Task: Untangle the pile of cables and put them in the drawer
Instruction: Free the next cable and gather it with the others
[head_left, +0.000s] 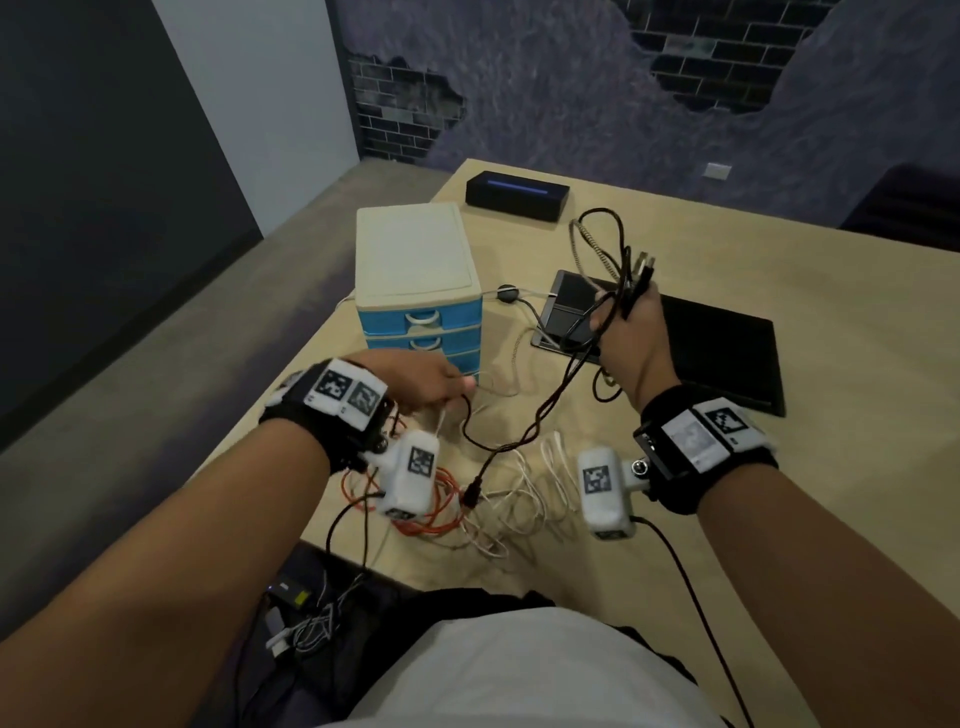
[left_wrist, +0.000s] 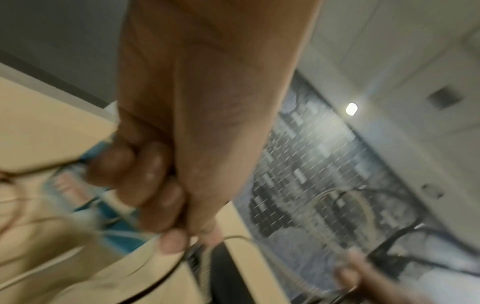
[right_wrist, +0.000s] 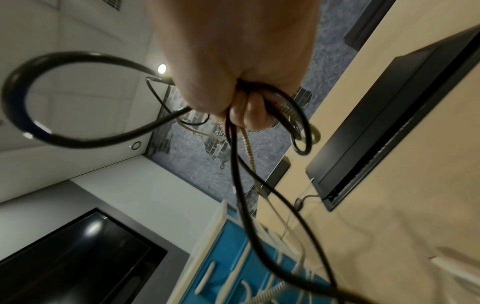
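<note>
My right hand is raised over the table and grips a bundle of black cable loops together with a braided cable; the right wrist view shows its fingers curled round them. From this bundle a black cable hangs down to the table. My left hand is low beside the foot of the drawer unit, its fingertips pinching that black cable. The blue drawers are closed. White and orange cables lie tangled near the front edge.
Behind the drawer unit sits a black box. A dark tablet and a black pad lie under my right hand. The table ends just left of the drawer unit. Small devices with wires lie below the front edge.
</note>
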